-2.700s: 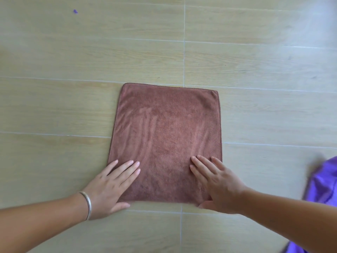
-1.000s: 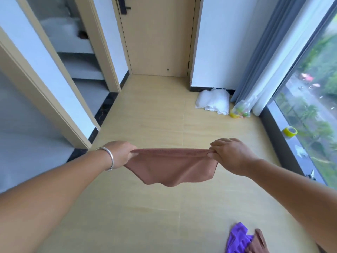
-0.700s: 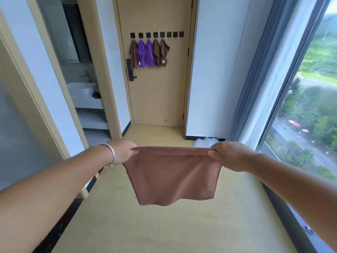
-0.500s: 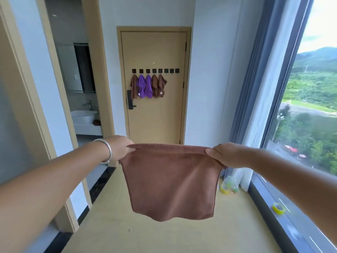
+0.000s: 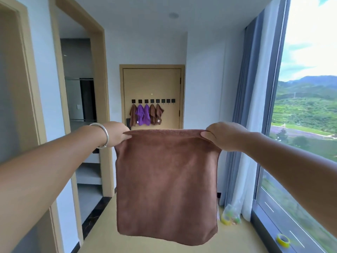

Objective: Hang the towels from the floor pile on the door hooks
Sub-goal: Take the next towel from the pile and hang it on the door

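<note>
A brown towel (image 5: 166,183) hangs flat in front of me, held up by its two top corners. My left hand (image 5: 117,133) pinches the top left corner and my right hand (image 5: 221,135) pinches the top right corner. Far ahead stands a tan door (image 5: 152,84) with a row of black hooks (image 5: 153,101). Several towels hang from the left hooks: brown towels (image 5: 156,114) and purple towels (image 5: 142,115). The hooks at the right end are bare. The floor pile is out of view.
A doorway with a tan frame (image 5: 99,99) opens on the left. Grey and white curtains (image 5: 249,125) and a tall window (image 5: 306,125) run along the right. A plastic bag (image 5: 230,215) lies by the curtain and a yellow tape roll (image 5: 283,240) on the sill.
The towel lay flat on the floor under both palms; both hands then lifted it by its corners. My view rose from the floor to the door, and the towel now hangs at full length.
</note>
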Tool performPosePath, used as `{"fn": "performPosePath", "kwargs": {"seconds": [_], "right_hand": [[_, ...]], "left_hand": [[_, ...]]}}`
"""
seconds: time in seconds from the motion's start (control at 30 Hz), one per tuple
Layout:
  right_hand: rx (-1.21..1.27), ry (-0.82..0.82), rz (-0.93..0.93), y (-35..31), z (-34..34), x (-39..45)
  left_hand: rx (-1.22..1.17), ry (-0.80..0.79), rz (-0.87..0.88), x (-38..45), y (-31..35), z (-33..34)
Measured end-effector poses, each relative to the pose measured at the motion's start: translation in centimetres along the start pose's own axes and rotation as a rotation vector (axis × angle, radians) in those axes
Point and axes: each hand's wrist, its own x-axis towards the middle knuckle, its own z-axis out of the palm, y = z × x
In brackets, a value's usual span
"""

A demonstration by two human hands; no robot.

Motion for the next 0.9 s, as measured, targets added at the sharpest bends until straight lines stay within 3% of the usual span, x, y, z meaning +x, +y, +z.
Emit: {"fn": "performPosePath", "kwargs": {"seconds": [0.13, 0.3, 0.5, 0.9], "right_hand": [[-0.036, 0.199, -0.089, 1.2, -0.7, 0.0], [0.0, 0.16, -0.013, 3.3, -0.5, 0.1], [0.234, 0.111, 0.054, 4.1, -0.1, 1.3], [-0.112, 0.155, -0.004, 5.1, 4.9, 5.0]], "left_hand": [[0.028, 0.068, 0.006, 0.3, 0.1, -1.0], [0.027, 0.146, 0.041, 0.5, 0.6, -1.5], [0.064, 0.139, 0.044, 1.2, 1.5, -1.1], [0.146, 0.175, 0.017, 4.1, -0.2, 1.0]]}}
